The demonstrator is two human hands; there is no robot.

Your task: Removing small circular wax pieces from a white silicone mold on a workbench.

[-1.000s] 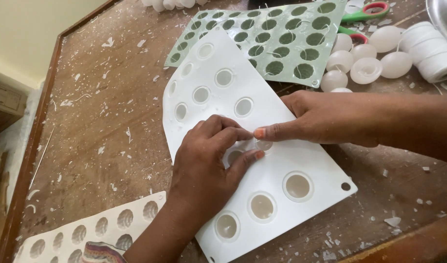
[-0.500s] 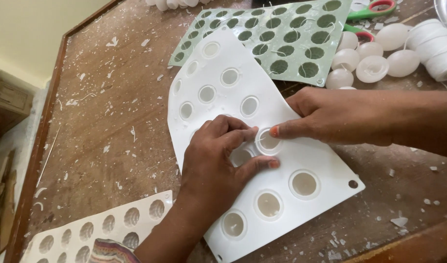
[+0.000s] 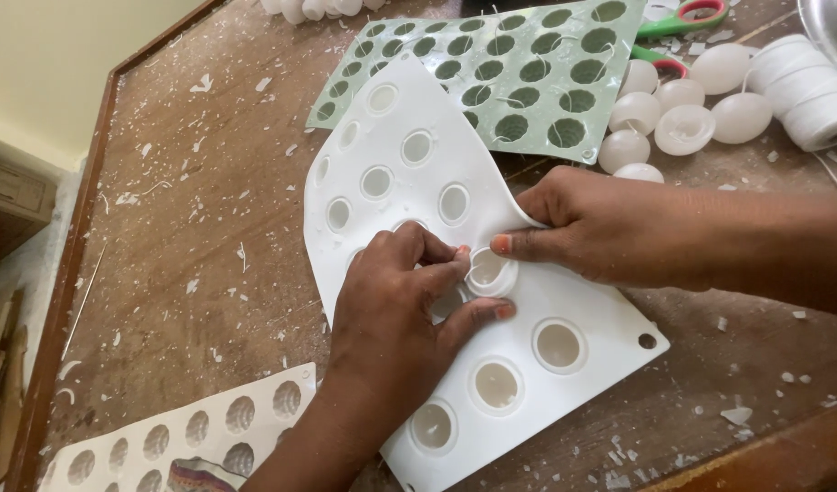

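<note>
A white flexible mould sheet point(image 3: 409, 182) with round cavities lies on the wooden table point(image 3: 190, 237); several cavities hold white wax. My left hand point(image 3: 395, 319) rests on the sheet's middle, its fingertips pinching a small round wax piece point(image 3: 487, 270) that stands out of its cavity. My right hand point(image 3: 600, 228) grips the sheet's right edge, which is bent upward, with its thumb against the same wax piece.
A green mould sheet point(image 3: 518, 73) lies behind. White wax rounds point(image 3: 682, 128) and stacked white discs point(image 3: 806, 87) sit at the right with scissors point(image 3: 682, 27). Another white mould point(image 3: 190, 437) lies at the lower left. Wax flakes litter the table.
My right hand has lifted and bent the sheet's right edge more. The wax piece has risen out of its cavity between my fingers.
</note>
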